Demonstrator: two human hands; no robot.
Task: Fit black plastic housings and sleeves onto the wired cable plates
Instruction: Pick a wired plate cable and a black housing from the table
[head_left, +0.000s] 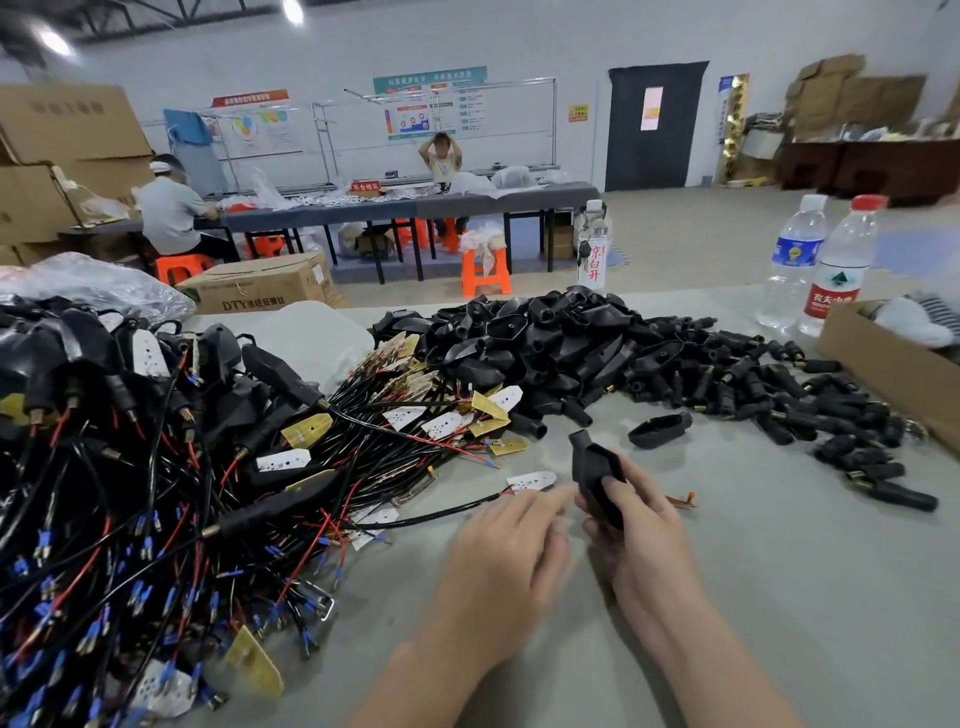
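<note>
My right hand grips one black housing just above the grey desk. My left hand is open, fingers straight, just beside a wired plate. The carton reads "DTY". The red-labelled bottle reads "农夫山泉". A red sign on the far desk reads "不合格区". The room has white walls and a bare floor.

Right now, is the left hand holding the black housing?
No, the right hand grips the black housing; the left hand, fingers straight, holds nothing.
</note>
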